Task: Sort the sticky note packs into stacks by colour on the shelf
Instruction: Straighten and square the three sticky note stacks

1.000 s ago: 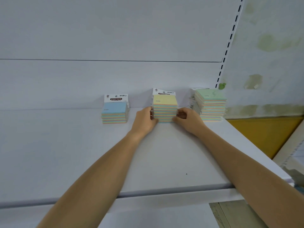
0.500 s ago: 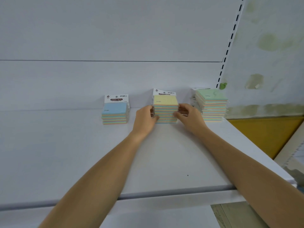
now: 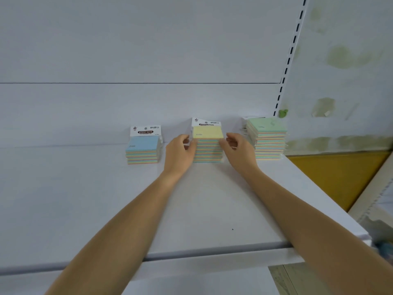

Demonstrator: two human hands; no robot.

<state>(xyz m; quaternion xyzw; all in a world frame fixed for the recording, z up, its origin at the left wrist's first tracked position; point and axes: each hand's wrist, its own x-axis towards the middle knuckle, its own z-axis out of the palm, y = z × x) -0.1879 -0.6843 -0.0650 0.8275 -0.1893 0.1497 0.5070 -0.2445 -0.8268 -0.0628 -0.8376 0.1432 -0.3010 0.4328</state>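
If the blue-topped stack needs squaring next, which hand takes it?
Probably left: the left hand sits between the yellow-topped stack and the blue-topped stack; the right hand would have to cross.

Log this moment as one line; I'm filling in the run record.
step: squaring yellow-topped stack | left hand: on its left side | right hand: on its right side | blue-topped stack, green-topped stack: untouched | shelf

Three stacks of packs (image 3: pixel 207 145) along the shelf (image 3: pixel 85 199) rear, hands flanking the middle one.
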